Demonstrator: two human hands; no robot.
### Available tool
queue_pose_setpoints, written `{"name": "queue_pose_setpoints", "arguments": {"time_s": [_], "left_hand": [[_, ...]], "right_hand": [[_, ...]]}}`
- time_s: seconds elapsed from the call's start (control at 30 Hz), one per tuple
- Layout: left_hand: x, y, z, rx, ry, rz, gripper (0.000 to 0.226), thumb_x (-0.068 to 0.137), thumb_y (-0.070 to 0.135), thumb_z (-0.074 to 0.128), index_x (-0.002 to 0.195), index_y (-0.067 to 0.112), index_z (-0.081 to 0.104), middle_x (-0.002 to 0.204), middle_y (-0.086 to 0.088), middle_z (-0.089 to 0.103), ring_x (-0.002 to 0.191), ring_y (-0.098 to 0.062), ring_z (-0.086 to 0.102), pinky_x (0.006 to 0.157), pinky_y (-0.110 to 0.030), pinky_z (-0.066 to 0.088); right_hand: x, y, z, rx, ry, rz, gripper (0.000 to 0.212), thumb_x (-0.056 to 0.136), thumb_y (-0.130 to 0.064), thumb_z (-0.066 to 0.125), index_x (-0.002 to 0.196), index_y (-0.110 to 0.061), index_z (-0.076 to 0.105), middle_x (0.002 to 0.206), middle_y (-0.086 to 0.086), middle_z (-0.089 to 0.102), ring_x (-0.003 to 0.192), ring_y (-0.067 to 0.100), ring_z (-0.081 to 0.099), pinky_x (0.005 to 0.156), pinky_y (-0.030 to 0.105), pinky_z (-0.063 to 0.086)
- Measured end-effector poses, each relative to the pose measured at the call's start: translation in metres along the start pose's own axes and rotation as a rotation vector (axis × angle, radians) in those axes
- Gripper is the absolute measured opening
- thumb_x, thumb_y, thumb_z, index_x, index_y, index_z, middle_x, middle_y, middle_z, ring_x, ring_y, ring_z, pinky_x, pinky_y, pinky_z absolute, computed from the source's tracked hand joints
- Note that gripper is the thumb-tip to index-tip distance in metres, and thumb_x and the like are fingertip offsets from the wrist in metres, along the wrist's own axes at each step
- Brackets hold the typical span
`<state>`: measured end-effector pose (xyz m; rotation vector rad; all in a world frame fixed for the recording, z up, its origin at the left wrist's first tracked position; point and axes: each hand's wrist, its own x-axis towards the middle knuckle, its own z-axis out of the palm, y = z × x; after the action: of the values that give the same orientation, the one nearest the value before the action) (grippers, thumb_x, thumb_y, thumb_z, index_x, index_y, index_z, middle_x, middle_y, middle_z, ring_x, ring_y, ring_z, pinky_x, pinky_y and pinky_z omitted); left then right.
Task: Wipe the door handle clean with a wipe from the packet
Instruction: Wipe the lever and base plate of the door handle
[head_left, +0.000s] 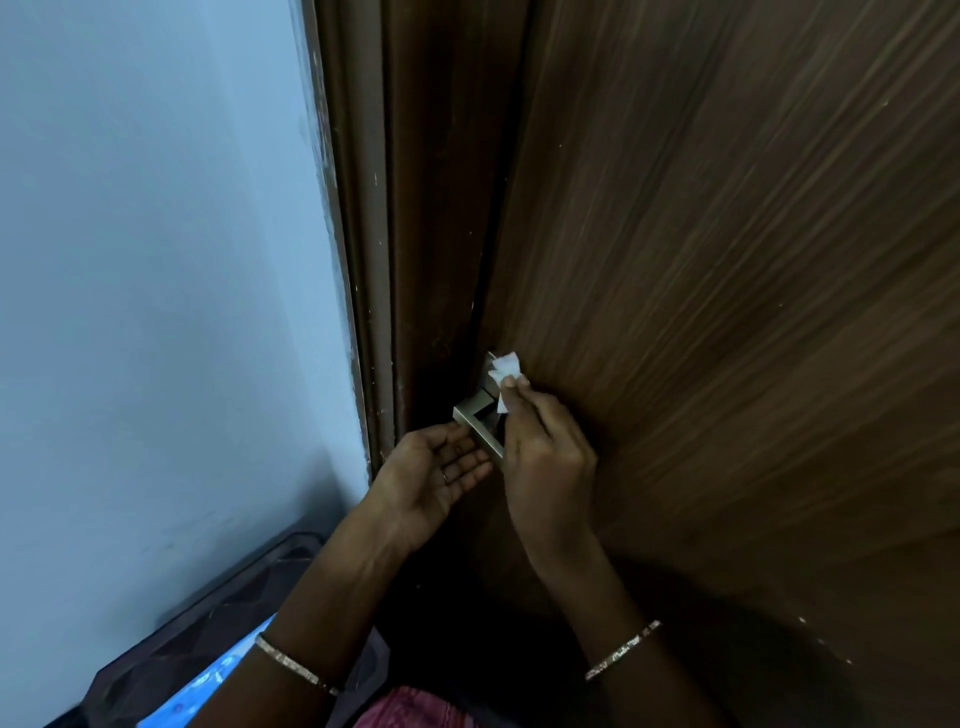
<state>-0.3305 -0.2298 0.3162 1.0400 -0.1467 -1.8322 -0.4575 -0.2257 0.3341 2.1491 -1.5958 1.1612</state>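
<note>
A squared, brushed-metal door handle (475, 415) juts from the brown wooden door (727, 260) near its left edge. My right hand (545, 457) pinches a small crumpled white wipe (504, 368) and presses it against the top of the handle, by the base plate. My left hand (436, 470) is palm-up with fingers spread, its fingertips under the lever's free end, touching or almost touching it. The handle's lower part is hidden behind my right hand.
The dark brown door frame (374, 260) runs along the left of the door, with a pale blue wall (156, 260) beyond it. At the bottom left lies a dark surface (218, 613) with a blue packet-like item (223, 670) on it, partly hidden by my left forearm.
</note>
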Motion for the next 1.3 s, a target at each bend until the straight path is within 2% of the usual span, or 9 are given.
{"name": "queue_pose_setpoints", "arguments": {"time_s": [0.13, 0.37, 0.57, 0.73, 0.9, 1.03, 1.1, 1.2, 1.3], "left_hand": [[0.002, 0.000, -0.002, 0.003, -0.003, -0.013, 0.027, 0.094, 0.006, 0.047, 0.107, 0.003, 0.070, 0.108, -0.016, 0.071, 0.103, -0.028, 0.067, 0.083, -0.035, 0.057], [0.004, -0.001, -0.005, 0.027, -0.086, 0.002, 0.043, 0.095, -0.003, 0.038, 0.130, 0.003, 0.062, 0.127, -0.020, 0.067, 0.115, -0.030, 0.064, 0.095, -0.038, 0.053], [0.008, -0.008, -0.011, 0.141, -0.038, 0.120, 0.038, 0.093, -0.005, 0.042, 0.118, 0.008, 0.067, 0.108, -0.015, 0.075, 0.098, -0.024, 0.071, 0.081, -0.033, 0.059], [0.018, -0.022, -0.022, 0.295, -0.117, 0.204, 0.040, 0.086, 0.000, 0.070, 0.123, 0.014, 0.064, 0.117, -0.016, 0.072, 0.109, -0.030, 0.070, 0.088, -0.042, 0.059], [0.025, -0.032, -0.015, 0.309, 0.025, 0.327, 0.014, 0.084, 0.008, 0.073, 0.098, 0.010, 0.075, 0.091, -0.017, 0.076, 0.077, -0.023, 0.076, 0.065, -0.029, 0.060], [0.021, -0.021, -0.014, 0.642, 0.373, 0.626, 0.014, 0.089, 0.020, 0.072, 0.102, 0.015, 0.076, 0.079, 0.002, 0.079, 0.073, -0.010, 0.076, 0.072, -0.033, 0.061], [0.010, -0.014, -0.007, 0.870, 0.458, 0.855, 0.018, 0.092, 0.015, 0.068, 0.109, 0.019, 0.074, 0.090, 0.002, 0.079, 0.080, -0.013, 0.075, 0.078, -0.035, 0.061], [-0.003, -0.005, 0.002, 1.141, 0.560, 1.262, 0.035, 0.088, -0.002, 0.064, 0.117, 0.015, 0.071, 0.102, -0.006, 0.077, 0.085, -0.020, 0.071, 0.078, -0.026, 0.054], [-0.007, 0.006, 0.015, 1.191, 0.468, 1.449, 0.037, 0.088, 0.000, 0.061, 0.122, 0.013, 0.068, 0.110, -0.006, 0.074, 0.092, -0.018, 0.069, 0.079, -0.021, 0.051]], "right_hand": [[-0.005, -0.003, 0.004, 0.224, 0.021, 0.201, 0.022, 0.088, -0.003, 0.071, 0.109, -0.007, 0.076, 0.107, 0.006, 0.076, 0.097, 0.011, 0.074, 0.076, 0.018, 0.060], [-0.025, -0.009, 0.006, 0.449, -0.059, 0.476, 0.029, 0.094, -0.016, 0.063, 0.121, -0.011, 0.071, 0.124, -0.002, 0.070, 0.109, -0.007, 0.061, 0.087, 0.000, 0.045], [-0.032, -0.005, 0.008, 0.558, -0.124, 0.558, 0.027, 0.100, -0.012, 0.053, 0.121, -0.009, 0.070, 0.124, 0.000, 0.070, 0.109, -0.007, 0.063, 0.091, 0.015, 0.054], [-0.033, -0.009, 0.003, 0.698, -0.162, 0.687, 0.035, 0.097, -0.022, 0.048, 0.122, -0.010, 0.070, 0.117, -0.005, 0.072, 0.100, -0.013, 0.065, 0.083, 0.010, 0.053], [-0.027, -0.008, -0.011, 0.589, -0.336, 0.584, 0.033, 0.103, -0.024, 0.050, 0.132, -0.017, 0.064, 0.121, -0.001, 0.073, 0.107, 0.003, 0.068, 0.091, 0.027, 0.057], [-0.033, -0.008, -0.024, 0.365, -0.329, 0.411, 0.033, 0.101, -0.025, 0.054, 0.132, -0.019, 0.063, 0.118, -0.003, 0.073, 0.102, -0.005, 0.064, 0.081, 0.000, 0.046], [-0.035, -0.009, -0.029, 0.333, -0.336, 0.400, 0.034, 0.099, -0.019, 0.057, 0.133, -0.018, 0.063, 0.117, -0.002, 0.073, 0.098, -0.007, 0.061, 0.077, -0.005, 0.042], [-0.037, -0.010, -0.032, 0.334, -0.351, 0.397, 0.036, 0.098, -0.015, 0.058, 0.134, -0.019, 0.062, 0.119, -0.001, 0.073, 0.101, -0.002, 0.066, 0.084, 0.006, 0.050], [-0.038, -0.013, -0.031, 0.334, -0.351, 0.420, 0.039, 0.097, -0.016, 0.059, 0.136, -0.021, 0.060, 0.116, -0.001, 0.074, 0.098, 0.002, 0.069, 0.084, 0.023, 0.058]]}}
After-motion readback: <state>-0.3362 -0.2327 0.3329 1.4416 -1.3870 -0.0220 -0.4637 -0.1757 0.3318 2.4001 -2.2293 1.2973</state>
